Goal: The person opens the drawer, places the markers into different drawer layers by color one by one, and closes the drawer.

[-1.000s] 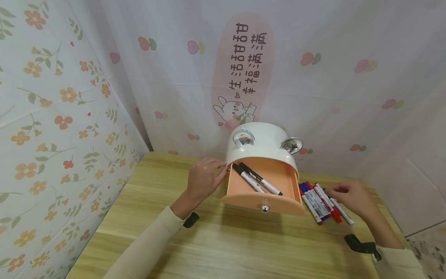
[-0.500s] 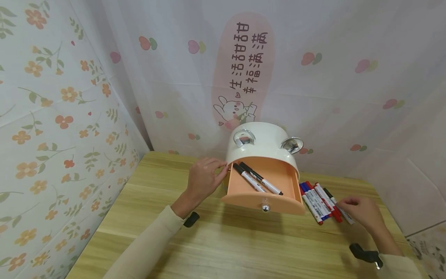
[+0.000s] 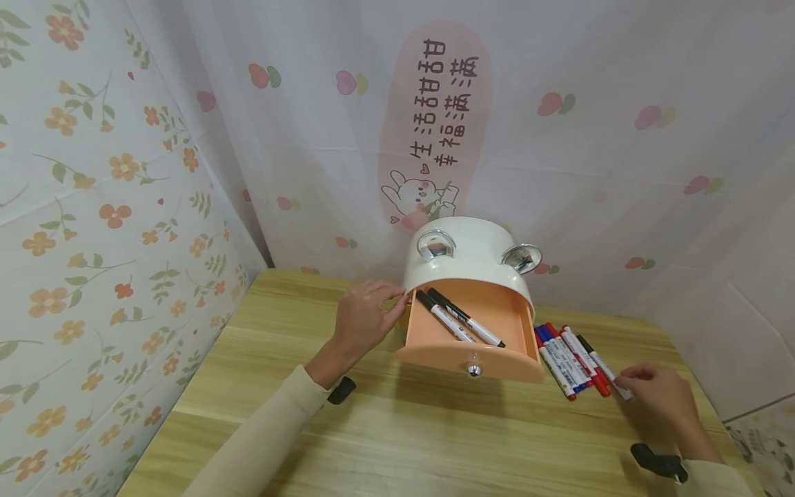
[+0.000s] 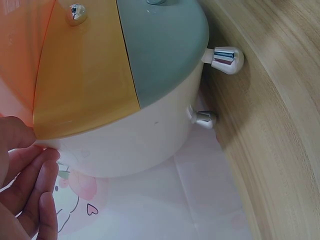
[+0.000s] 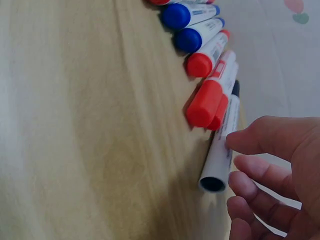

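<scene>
A white rounded desktop drawer box [image 3: 478, 252] with silver knob feet or ears stands at the back, its orange drawer [image 3: 428, 355] pulled out. Inside the drawer lie two black-capped markers [image 3: 475, 328]. At the box's left edge, my left hand [image 3: 366, 314] pinches the rim between thumb and fingers; the left wrist view shows the thumb beside the yellow drawer front [image 4: 82, 75]. My right hand [image 3: 661, 393] is over the lower end of a black-capped marker [image 5: 220, 145] on the table, its thumb tip at the barrel and its other fingers loosely bent alongside.
Several red and blue markers [image 3: 565, 362] lie side by side on the wooden table [image 3: 410, 442], right of the drawer. Patterned curtains [image 3: 310, 152] hang close behind the box and along the left side. A grey-green drawer front [image 4: 165, 45] shows in the left wrist view.
My right hand has moved from the black cap end of the outermost marker down to its lower end, toward me and right. The marker stays in place; my left hand has not moved.
</scene>
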Demonstrator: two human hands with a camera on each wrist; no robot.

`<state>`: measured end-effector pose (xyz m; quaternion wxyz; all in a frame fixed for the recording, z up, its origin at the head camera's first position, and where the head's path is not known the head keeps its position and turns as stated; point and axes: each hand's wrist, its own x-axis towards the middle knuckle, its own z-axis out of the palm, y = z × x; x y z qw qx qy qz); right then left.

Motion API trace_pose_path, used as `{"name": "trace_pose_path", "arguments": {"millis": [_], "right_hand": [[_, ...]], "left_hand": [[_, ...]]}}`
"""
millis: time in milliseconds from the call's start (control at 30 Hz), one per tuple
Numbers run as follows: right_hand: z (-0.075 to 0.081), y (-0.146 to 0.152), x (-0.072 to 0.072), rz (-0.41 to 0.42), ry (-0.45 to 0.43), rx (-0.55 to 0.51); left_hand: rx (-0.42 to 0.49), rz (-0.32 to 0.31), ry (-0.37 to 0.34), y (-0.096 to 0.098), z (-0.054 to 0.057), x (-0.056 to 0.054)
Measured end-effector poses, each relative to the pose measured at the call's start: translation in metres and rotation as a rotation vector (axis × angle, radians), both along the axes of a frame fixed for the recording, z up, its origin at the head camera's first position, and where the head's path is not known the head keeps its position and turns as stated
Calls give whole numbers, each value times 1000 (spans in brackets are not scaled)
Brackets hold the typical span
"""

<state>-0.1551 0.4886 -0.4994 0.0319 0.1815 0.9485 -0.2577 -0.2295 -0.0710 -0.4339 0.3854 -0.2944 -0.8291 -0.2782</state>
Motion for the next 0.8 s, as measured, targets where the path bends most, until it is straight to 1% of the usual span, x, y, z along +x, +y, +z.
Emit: {"name": "trace_pose_path", "arguments": {"millis": [100,267,400,800], "right_hand": [[-3,1,1,-25,-7,-12],[-9,4,2,-41,-36,-18],[-13,4,2,-64,-31,-9],[-17,4,4,-32,-24,12]], "left_hand": [[2,-2,-3,0,0,0],[2,0,-6,0,1,0],[9,-2,5,0,1,0],[5,7,1,0,-1,0]]}}
